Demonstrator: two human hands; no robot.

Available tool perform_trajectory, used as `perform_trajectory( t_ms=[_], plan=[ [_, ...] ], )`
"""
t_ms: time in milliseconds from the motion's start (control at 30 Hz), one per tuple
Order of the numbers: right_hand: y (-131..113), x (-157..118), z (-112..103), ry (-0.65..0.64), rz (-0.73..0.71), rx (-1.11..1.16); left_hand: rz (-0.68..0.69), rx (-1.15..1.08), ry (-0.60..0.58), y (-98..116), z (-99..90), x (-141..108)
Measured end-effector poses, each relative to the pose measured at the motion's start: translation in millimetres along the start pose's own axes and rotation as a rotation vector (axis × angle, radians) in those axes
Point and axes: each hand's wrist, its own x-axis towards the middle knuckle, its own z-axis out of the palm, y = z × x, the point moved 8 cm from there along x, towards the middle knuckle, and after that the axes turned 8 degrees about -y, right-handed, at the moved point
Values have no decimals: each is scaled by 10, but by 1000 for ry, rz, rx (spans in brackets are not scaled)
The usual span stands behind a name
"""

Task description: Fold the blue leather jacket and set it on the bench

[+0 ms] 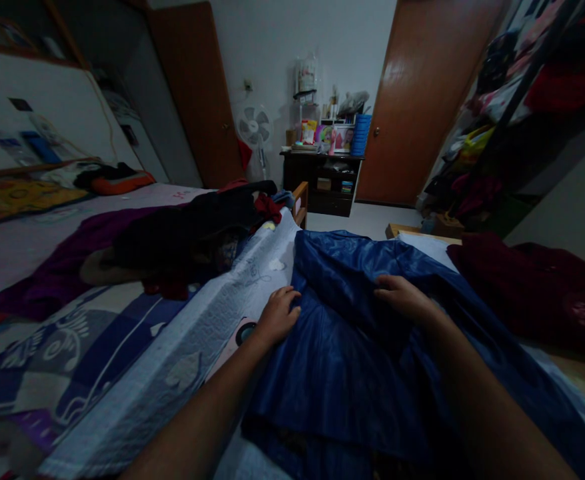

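Observation:
A shiny dark blue garment (342,373), whose exact kind I cannot make out, lies spread and creased in front of me. A darker patterned layer shows at its near hem. My left hand (278,315) rests at the garment's left edge, fingers bent and the thumb apart from them. Over the upper middle, my right hand (403,297) touches the cloth with fingers reaching left; a deep fold runs below it. No cloth visibly bunches inside either hand. Beside my left wrist, a pink item with a dark round mark (245,331) is partly covered by my forearm.
A pale quilted cover (212,307) runs beneath the garment. Dark clothes (182,223) are heaped on the bed to the left, and a maroon garment (537,287) lies at right. Farther back stand a fan (254,125), a dark cabinet (317,180) and a loaded clothes rack (517,87).

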Motion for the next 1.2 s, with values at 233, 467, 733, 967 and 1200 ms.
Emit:
perform_trajectory(
  t_ms=[233,467,733,967,1200],
  plan=[
    [-1299,-139,785,-340,-525,513,-252,-995,-92,19,-46,-103],
    [-1504,-124,1351,-481,-653,631,-363,-1093,22,-184,-263,-275],
    [-678,180,1157,177,-262,-225,-218,-120,374,-294,-1151,-224],
    [-569,175,1628,77,-251,-363,-176,664,417,154,-1131,-170],
    [-527,169,1603,181,-298,-289,81,475,0,475,-3,304]
  ],
)
